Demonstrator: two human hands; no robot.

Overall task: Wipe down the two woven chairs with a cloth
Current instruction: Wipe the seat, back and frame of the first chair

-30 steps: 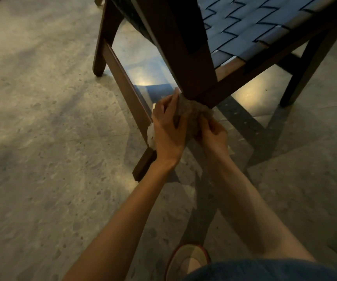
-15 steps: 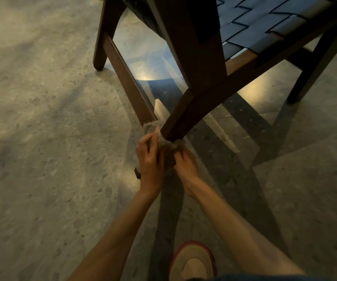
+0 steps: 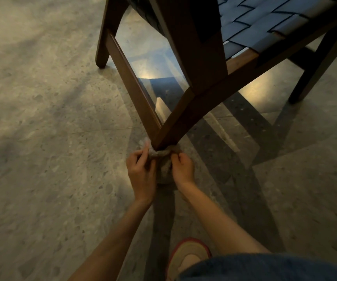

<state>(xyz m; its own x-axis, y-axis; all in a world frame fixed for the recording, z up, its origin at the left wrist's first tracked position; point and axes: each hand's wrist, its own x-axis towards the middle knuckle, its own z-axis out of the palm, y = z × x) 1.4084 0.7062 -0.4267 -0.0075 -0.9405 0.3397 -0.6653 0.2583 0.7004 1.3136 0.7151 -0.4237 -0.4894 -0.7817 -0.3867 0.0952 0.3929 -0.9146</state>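
Gripping the cloth (image 3: pixel 163 158) from both sides, left hand (image 3: pixel 141 175) and right hand (image 3: pixel 184 169) curl their fingers tight on it. It is wrapped round the foot of the chair leg (image 3: pixel 175 126), down at the floor (image 3: pixel 42 138). The leg climbs away from the fingers, leaning right toward the seat (image 3: pixel 265 23). Only way left is up, I'd say, both hands equally near.

The person had a bare left hand (image 3: pixel 142 175), a bare right hand (image 3: pixel 184 169) and bare forearms (image 3: pixel 220 226), and wore a dark blue denim garment (image 3: pixel 265 268) and a beige slipper edged in red (image 3: pixel 190 254).
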